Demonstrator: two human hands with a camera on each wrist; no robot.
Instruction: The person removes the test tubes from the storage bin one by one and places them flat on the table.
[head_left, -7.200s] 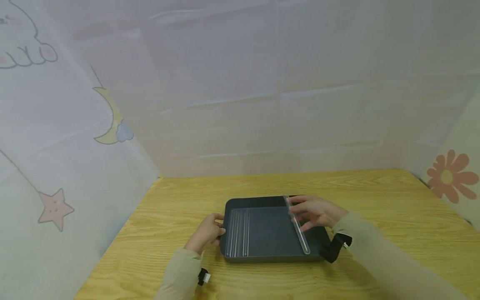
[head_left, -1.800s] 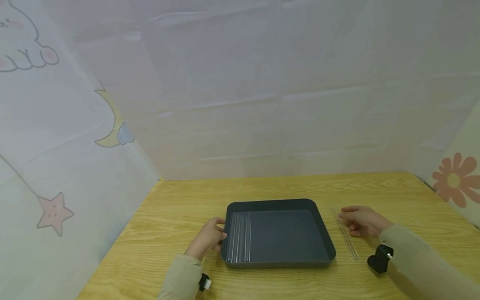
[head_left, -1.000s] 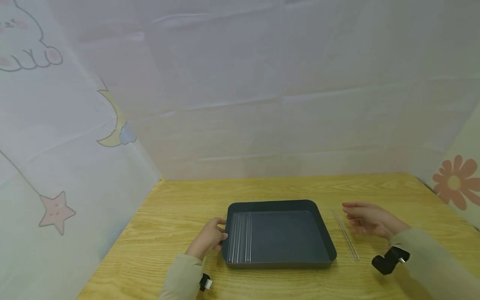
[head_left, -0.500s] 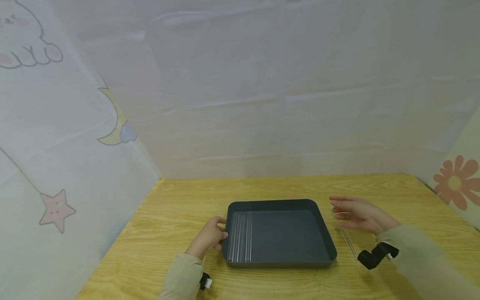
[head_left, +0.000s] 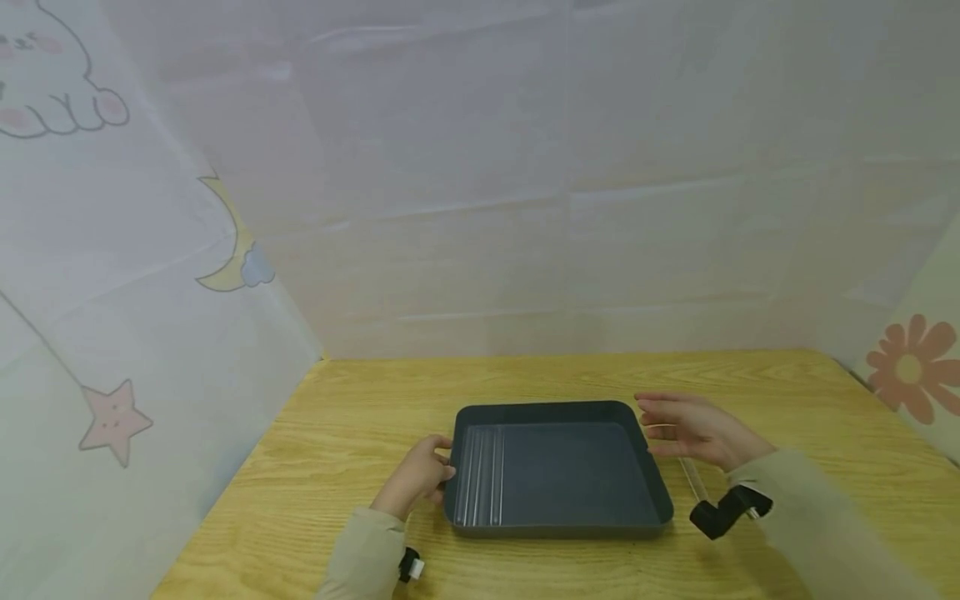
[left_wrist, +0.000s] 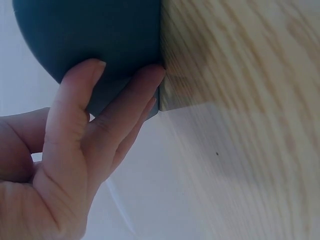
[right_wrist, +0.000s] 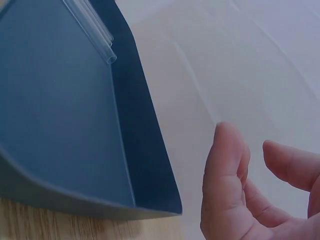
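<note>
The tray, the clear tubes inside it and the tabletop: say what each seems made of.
Tray: plastic or coated metal, dark grey, dull sheen; its smooth, rounded corners fit either.
Tubes: glossy glass or clear plastic; the tray shows through between bright streaks.
Tabletop: wood or wood-effect laminate, fairly matt, going by its grain.

A table (head_left: 345, 417) bears a dark tray (head_left: 577, 471) and, seemingly, a tube (head_left: 693, 480).

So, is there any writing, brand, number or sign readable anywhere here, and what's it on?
None: no words, labels, brands or numbers can be read.
The tray and the clear tubes in it show no legible marking.
The walls carry drawings only, such as a star, a moon and a flower.
</note>
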